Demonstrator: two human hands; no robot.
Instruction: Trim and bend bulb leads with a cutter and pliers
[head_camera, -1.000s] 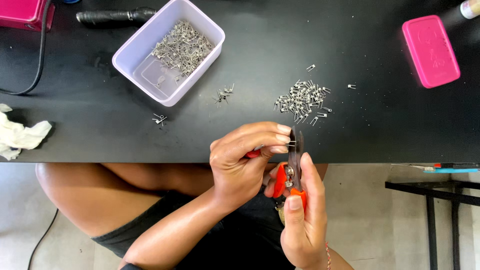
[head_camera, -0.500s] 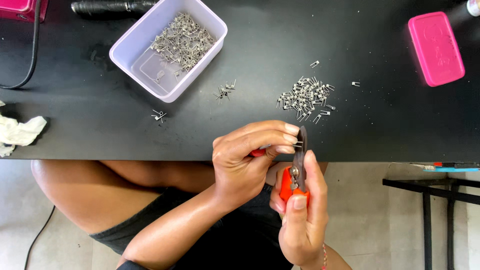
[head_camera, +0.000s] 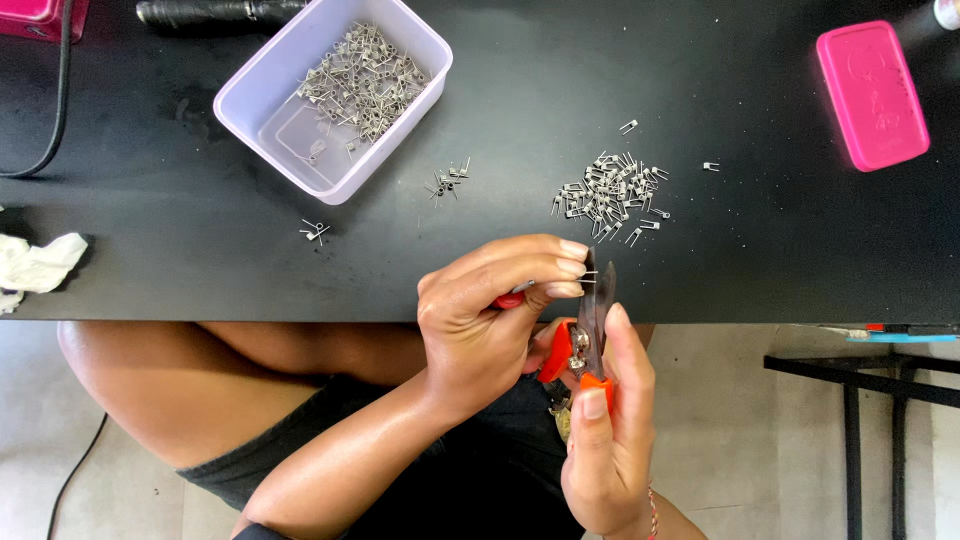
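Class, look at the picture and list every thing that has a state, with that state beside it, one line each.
Left hand: pinching a small metal coil by its body.
Right hand: gripping the cutters by their orange handles.
Cutters: upright, blades at the coil's legs.
Tub: lidless, partly filled with coils.
Pile of coils: loose on the black table.
Pink case: lying flat.
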